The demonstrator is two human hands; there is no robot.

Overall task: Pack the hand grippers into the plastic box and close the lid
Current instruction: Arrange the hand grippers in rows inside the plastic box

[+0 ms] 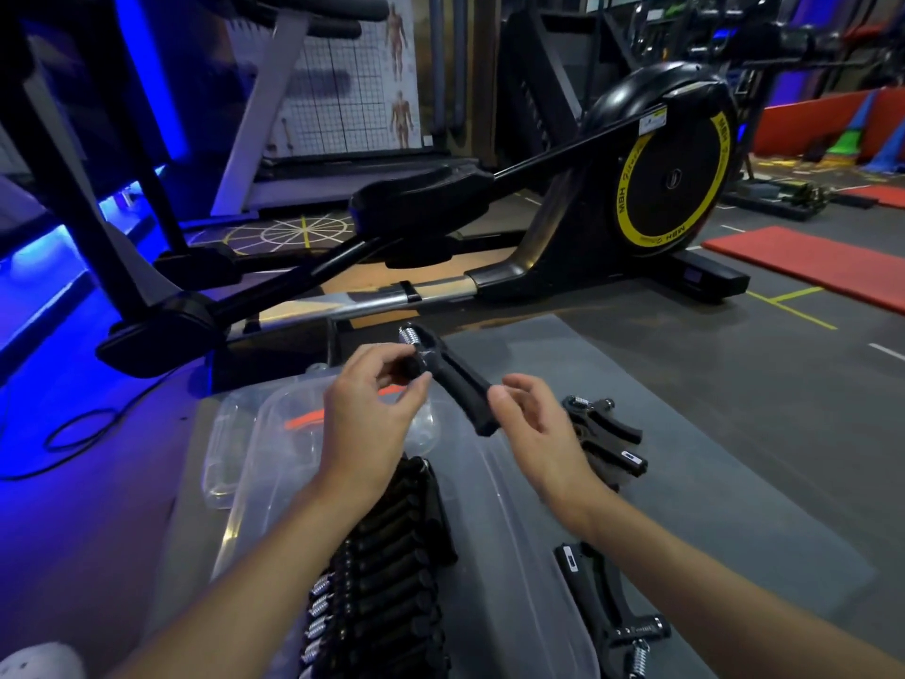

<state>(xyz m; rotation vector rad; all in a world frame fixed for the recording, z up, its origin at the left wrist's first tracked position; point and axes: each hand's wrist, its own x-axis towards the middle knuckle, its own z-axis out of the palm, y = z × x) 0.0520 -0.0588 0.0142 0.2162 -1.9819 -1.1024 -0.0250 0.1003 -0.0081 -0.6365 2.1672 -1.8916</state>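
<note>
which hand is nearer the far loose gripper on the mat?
Right. Right hand is beside the far loose gripper; left hand is farther left over the box, pinching the held gripper.

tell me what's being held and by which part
The left hand pinches a black hand gripper with a steel coil spring near its top, just below the spring. The right hand is beside the handle's lower end; contact cannot be told.

The yellow ring (pixel 623 198) around the black flywheel cover (pixel 680 178) of the elliptical trainer carries the letters "MBH" in several places; the smaller word after them is too blurred to read
</note>
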